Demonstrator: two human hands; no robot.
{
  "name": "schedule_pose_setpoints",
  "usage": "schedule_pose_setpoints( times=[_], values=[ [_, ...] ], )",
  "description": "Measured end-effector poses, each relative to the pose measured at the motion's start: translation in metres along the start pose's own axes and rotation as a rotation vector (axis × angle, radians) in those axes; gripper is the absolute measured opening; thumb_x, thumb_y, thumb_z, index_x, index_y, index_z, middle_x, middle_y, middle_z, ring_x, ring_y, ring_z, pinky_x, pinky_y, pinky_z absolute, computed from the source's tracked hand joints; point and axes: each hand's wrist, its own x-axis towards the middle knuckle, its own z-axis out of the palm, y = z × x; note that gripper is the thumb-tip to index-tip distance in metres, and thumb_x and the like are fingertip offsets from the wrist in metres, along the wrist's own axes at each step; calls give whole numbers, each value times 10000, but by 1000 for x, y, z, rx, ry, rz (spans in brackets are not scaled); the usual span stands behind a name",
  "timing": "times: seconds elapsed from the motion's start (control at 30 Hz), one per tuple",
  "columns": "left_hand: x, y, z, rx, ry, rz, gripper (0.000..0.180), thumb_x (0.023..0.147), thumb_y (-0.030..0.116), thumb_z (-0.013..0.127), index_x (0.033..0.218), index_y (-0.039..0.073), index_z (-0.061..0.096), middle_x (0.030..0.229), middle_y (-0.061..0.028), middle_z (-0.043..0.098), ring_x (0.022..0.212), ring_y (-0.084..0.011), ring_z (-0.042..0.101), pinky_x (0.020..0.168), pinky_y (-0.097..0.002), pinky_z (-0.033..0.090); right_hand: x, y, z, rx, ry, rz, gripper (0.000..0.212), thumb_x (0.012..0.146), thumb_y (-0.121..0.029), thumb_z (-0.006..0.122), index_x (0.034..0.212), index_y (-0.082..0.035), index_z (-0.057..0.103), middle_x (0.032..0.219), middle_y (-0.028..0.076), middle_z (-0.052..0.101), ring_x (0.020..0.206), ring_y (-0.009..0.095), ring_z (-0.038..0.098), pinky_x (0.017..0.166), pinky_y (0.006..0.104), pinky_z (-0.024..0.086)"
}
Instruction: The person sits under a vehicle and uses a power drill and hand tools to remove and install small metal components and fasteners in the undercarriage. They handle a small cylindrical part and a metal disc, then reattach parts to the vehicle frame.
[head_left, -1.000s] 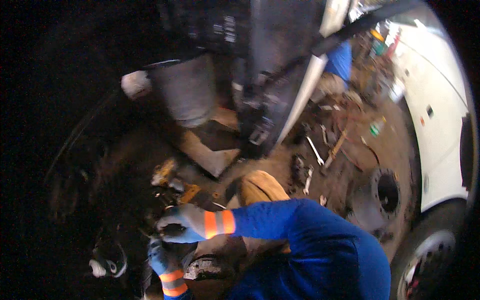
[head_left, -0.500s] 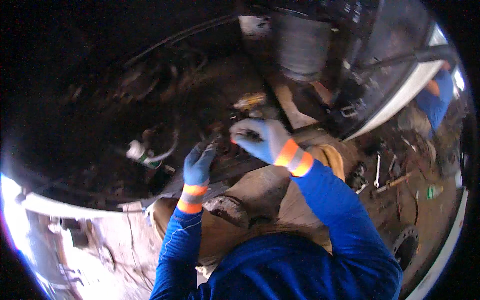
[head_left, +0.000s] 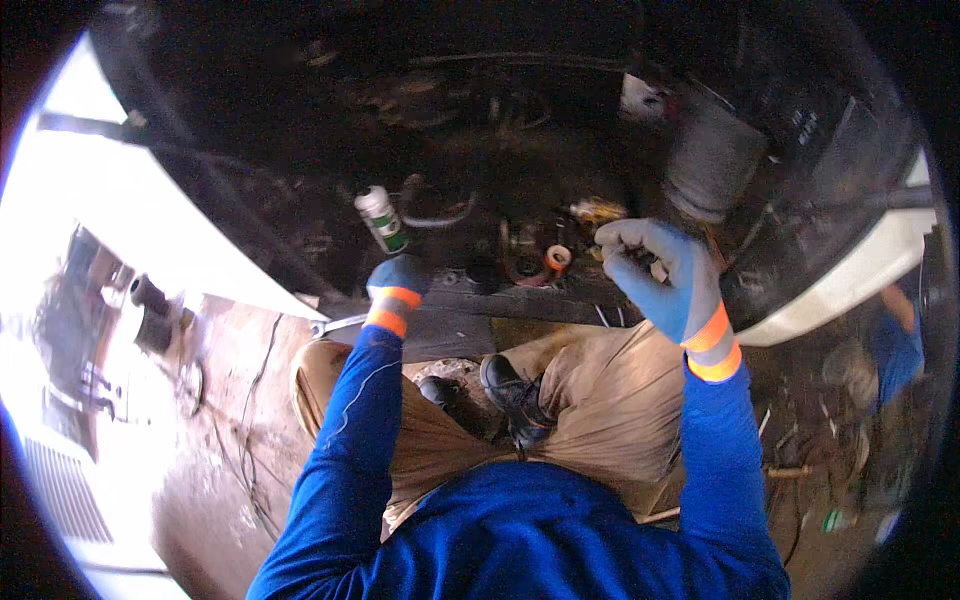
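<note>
My left hand (head_left: pixel 398 274), in a blue-grey glove with an orange cuff band, is just below a white and green bottle (head_left: pixel 380 219) at the dark work area. Its fingers are lost in shadow, and I cannot tell whether it touches the bottle. My right hand (head_left: pixel 660 265), gloved alike, is raised farther right with its fingers curled round toward the thumb. Something small and dark seems to sit inside the curl, too unclear to name. Between the hands lies an orange ring-shaped roll (head_left: pixel 558 257), with a yellow object (head_left: pixel 598 210) behind it.
A ribbed grey cylinder (head_left: pixel 715 165) stands at the back right. A wrench (head_left: pixel 342 324) rests by my left forearm. Cables (head_left: pixel 250 420) trail over the floor at left. Another person in blue (head_left: pixel 895 350) is at the far right, near scattered tools.
My hands have moved apart, the right one going right and the left one ending up beside the bottle. The whole view has shifted, showing more of the floor at left and my boots.
</note>
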Motion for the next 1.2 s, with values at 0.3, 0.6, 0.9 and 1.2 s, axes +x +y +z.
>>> schedule_pose_setpoints(
  times=[0.3,0.6,0.9,1.2],
  values=[
    [-18,45,48,-31,102,-316,116,759,227,645,786,160,735,848,-89,715,806,-273,701,669,-411,556,6,-36,86,212,-324,-231,228,785,-114,686,1001,-41,669,894,123,671,829,228,653,759,322,507],
    [-23,40,32,-129,127,-282,171,773,225,590,753,128,729,808,-142,700,780,-305,694,665,-417,547,0,-8,160,495,-496,-87,189,822,-135,681,976,-25,675,888,118,684,795,168,653,701,295,509],
    [-60,-2,-19,112,168,77,379,837,470,559,762,117,677,714,-106,621,640,-311,612,532,-410,459,19,9,185,591,-577,-148,225,820,-121,678,1015,-10,662,903,145,686,836,187,663,736,303,519],
    [-100,-26,-60,-67,40,355,377,815,479,594,843,127,725,862,-124,696,805,-313,662,721,-416,525,45,-133,177,271,-1009,-1157,341,848,-358,649,1016,-61,666,907,139,675,823,263,669,736,373,534]
  ],
)
